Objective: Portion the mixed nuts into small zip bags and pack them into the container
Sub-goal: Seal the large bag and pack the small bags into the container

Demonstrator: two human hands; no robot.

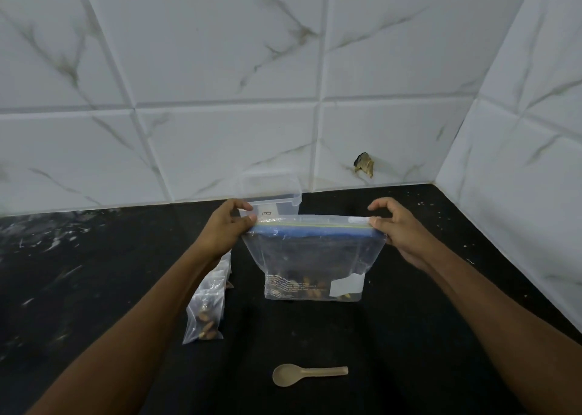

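1. Where the white marble-veined tiled wall [220,68] meets it, the black counter [94,273] carries every item; pale scuffs mark its left part, and a chipped hole [364,164] shows low in the wall tiles, right of centre.
2. Large zip bag [315,257]: clear plastic with a blue band under its zip strip, held upright at mid-counter, its bottom edge at or just above the surface. Printed text and a white label sit on its lower front, and a small quantity of mixed nuts [310,281] lies at the bottom.
3. Left hand [226,229]: the grip is a pinch of thumb and fingers on the bag's upper left corner, at the end of the zip strip.
4. Right hand [396,225]: the thumb presses on the upper right corner of the zip strip, with the fingers curled above and behind it, so this grip also pinches the bag.
5. Clear container [274,194]: a lidless rectangular plastic tub standing against the wall, directly behind the bag and near the left hand; whether it holds anything cannot be told.
6. Small zip bags [206,307]: clear, filled with brown nuts, lying in a loose pile on the counter left of the large bag, partly hidden under the left forearm; their number cannot be told.
7. Beige spoon [307,374]: lying flat on the counter nearest the viewer, bowl to the left, handle pointing right, well apart from both bags.
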